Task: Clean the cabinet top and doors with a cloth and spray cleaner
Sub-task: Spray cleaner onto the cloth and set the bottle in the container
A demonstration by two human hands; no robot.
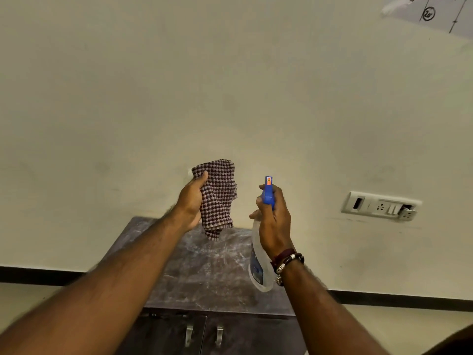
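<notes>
Wall [230, 85]: cream, marked in places; dark skirting at its foot.
Cabinet [210, 278]: stands against the wall; dark mottled top streaked with pale smears; two doors [230, 336] below, a metal handle on each beside the centre seam.
Switch plate [381, 206]: white, on the wall right of the cabinet, one end hanging loose.
Spray bottle [257, 265]: clear body, blue label, blue trigger head; held above the cabinet top's right part, nozzle towards the wall.
Checked cloth [217, 198]: brown and white, bunched, hanging above the top's rear edge.
Left hand [190, 203]: fingers curled round the cloth.
Right hand [275, 221]: fingers wrapped round the bottle neck and trigger; bracelets on the wrist.
</notes>
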